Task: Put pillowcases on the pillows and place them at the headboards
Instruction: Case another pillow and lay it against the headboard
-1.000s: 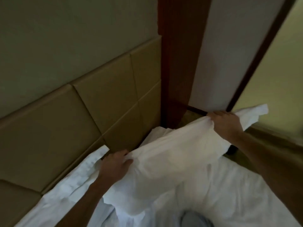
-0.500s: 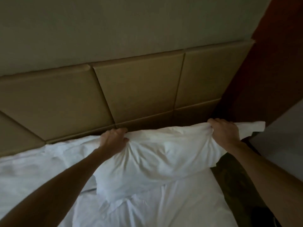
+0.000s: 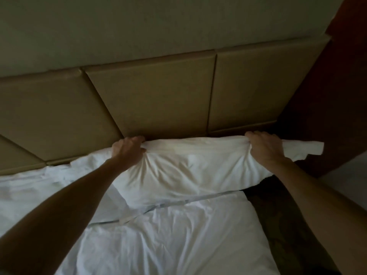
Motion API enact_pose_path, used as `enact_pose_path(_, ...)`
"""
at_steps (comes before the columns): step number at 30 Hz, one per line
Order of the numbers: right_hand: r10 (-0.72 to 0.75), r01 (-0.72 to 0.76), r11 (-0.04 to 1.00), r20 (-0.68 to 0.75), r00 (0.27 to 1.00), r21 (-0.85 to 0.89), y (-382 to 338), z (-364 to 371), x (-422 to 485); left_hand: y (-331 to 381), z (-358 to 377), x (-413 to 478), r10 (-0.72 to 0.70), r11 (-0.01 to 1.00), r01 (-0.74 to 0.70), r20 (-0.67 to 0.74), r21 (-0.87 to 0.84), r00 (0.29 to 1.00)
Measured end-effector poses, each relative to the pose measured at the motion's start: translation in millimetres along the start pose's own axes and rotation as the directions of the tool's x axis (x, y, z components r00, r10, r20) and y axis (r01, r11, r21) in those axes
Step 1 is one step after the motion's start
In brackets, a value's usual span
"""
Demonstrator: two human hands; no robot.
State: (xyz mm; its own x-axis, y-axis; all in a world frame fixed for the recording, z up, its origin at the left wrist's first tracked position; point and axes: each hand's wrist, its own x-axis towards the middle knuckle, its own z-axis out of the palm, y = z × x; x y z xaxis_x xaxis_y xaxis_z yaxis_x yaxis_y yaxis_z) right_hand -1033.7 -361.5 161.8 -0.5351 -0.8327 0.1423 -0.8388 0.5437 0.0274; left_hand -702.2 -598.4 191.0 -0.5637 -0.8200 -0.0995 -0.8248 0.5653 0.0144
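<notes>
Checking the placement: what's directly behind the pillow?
The tan padded headboard rises behind the pillow, which both hands grip. Whether they touch is hidden.

A white pillow (image 3: 190, 171) in its pillowcase is held along its top edge against the tan padded headboard (image 3: 155, 96), with the left hand (image 3: 128, 150) bunched into the fabric near the left end and the right hand (image 3: 264, 147) clenched on the fabric near the right end. Past the right hand, a loose flap of pillowcase (image 3: 303, 149) is seen sticking out sideways toward the dark wood panel (image 3: 321, 108). The lower edge of the pillow is laid on the rumpled white bedsheet (image 3: 168, 239), and a second white pillow (image 3: 39, 181) is seen lying to the left by the headboard.
</notes>
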Motion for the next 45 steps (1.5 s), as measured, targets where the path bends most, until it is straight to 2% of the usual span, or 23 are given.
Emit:
enact_pose_path(3, 0.016, -0.015, 1.000, 0.068, 0.998, -0.015, -7, 17, 8, -6, 20, -9, -0.024, 0.999, 0.023, 0.026, 0.025, 0.999)
enact_pose_path(6, 0.016, -0.014, 0.999, 0.064, 0.998, -0.033, -18, 36, 15, -13, 36, -11, -0.037, 0.999, 0.037, -0.003, 0.036, 0.999)
enact_pose_path(12, 0.025, -0.024, 0.999, 0.039, 0.999, -0.034, -12, 34, 9, -10, 33, -14, 0.034, 0.999, -0.033, -0.036, 0.013, 0.999)
enact_pose_path(17, 0.010, -0.010, 1.000, 0.019, 1.000, 0.023, 11, 5, -20, -14, 10, -21, 0.209, 0.972, -0.217, 0.090, 0.089, 0.974)
enact_pose_path(22, 0.004, -0.004, 1.000, -0.004, 1.000, -0.016, 12, -26, -45, -5, -17, -28, 0.235, 0.951, -0.259, 0.150, 0.170, 0.960)
enact_pose_path(28, 0.022, -0.021, 1.000, 0.161, 0.987, -0.006, 19, -81, -61, -13, -38, -31, 0.253, 0.959, -0.275, 0.239, 0.065, 0.937)
enact_pose_path(32, 0.052, -0.038, 0.997, 0.194, 0.980, -0.073, 18, -93, -51, -13, -41, -19, 0.276, 0.949, -0.304, 0.252, 0.080, 0.928)
enact_pose_path(36, 0.083, -0.037, 0.987, 0.302, 0.950, -0.156, 0, -75, -27, -10, -13, -17, 0.248, 0.958, -0.274, 0.233, 0.088, 0.940)
enact_pose_path(38, 0.102, -0.058, 0.987, 0.316, 0.943, -0.147, -8, -57, -19, -10, 5, -14, 0.242, 0.963, -0.258, 0.175, 0.078, 0.954)
enact_pose_path(40, 0.110, -0.079, 0.989, 0.271, 0.956, -0.121, -15, -39, -10, -12, 18, -10, 0.219, 0.969, -0.228, 0.095, 0.091, 0.971)
enact_pose_path(45, 0.091, -0.091, 0.995, 0.019, 0.996, -0.029, -15, -6, 14, -16, 31, 7, 0.221, 0.973, -0.214, -0.081, 0.085, 0.972)
